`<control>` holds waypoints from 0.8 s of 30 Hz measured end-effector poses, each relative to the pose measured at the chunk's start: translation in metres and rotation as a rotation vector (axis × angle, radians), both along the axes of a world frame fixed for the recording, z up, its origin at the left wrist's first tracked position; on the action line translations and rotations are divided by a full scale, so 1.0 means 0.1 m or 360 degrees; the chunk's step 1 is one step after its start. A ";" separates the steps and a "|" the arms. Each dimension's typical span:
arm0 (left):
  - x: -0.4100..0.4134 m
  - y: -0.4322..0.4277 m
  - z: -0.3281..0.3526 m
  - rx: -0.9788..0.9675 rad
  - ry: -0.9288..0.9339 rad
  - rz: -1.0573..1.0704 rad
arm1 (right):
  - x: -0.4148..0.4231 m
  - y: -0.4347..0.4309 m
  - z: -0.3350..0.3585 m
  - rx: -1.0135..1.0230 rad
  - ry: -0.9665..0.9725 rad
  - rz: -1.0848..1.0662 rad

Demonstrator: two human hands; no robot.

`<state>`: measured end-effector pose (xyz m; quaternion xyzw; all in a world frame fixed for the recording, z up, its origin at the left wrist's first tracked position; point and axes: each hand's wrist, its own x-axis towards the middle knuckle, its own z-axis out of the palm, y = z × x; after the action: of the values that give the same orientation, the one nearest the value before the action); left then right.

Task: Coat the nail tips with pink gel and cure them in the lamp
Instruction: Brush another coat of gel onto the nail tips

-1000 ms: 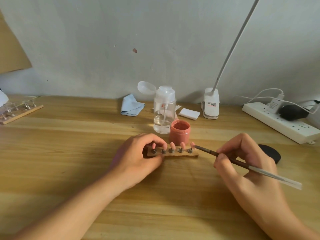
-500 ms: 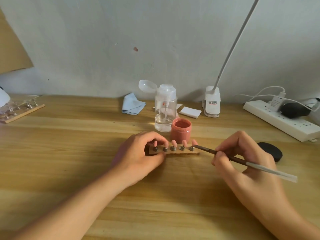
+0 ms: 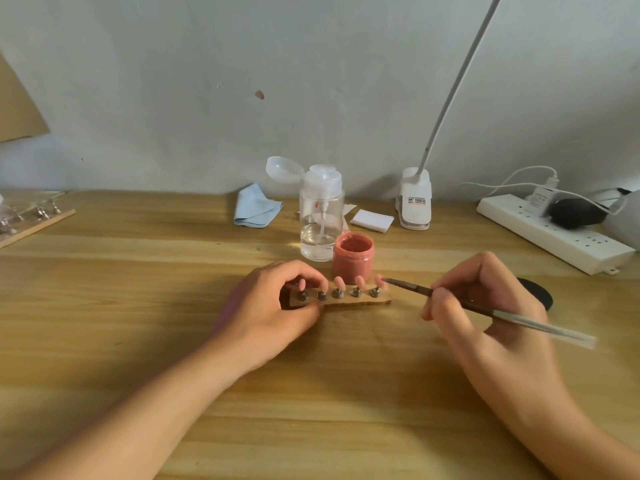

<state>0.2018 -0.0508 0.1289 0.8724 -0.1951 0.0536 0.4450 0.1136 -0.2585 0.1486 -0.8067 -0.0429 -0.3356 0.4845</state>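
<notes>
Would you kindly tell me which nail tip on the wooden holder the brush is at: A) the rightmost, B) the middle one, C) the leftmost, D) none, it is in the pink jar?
A: the brush, held in the right hand, has its bristles at the rightmost nail tip on the wooden holder.

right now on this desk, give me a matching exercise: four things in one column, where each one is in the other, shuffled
Things:
1. round pink gel jar
2. light blue folded cloth
3. thin brown-handled brush
4. long white power strip

Places:
a. gripped by the right hand
b. far right of the wooden table, near the wall
c. just behind the wooden nail-tip holder
d. left of the clear plastic pump bottle

Pairs: 1-c, 2-d, 3-a, 4-b
</notes>
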 end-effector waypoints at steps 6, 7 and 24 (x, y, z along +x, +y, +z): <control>-0.01 0.00 0.01 -0.0012 0.0022 0.0012 | 0.01 -0.04 0.00 0.0158 0.0041 0.0002; -0.01 0.00 0.01 -0.0010 0.0023 0.0011 | 0.01 -0.05 0.00 0.0223 0.0035 0.0008; -0.02 0.00 0.03 -0.0017 0.0002 -0.0038 | 0.06 -0.07 -0.02 0.0470 0.0124 0.0101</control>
<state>0.2001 -0.0507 0.1316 0.8676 -0.2049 0.0486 0.4504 0.1199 -0.2651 0.1464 -0.7374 0.0002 -0.2913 0.6094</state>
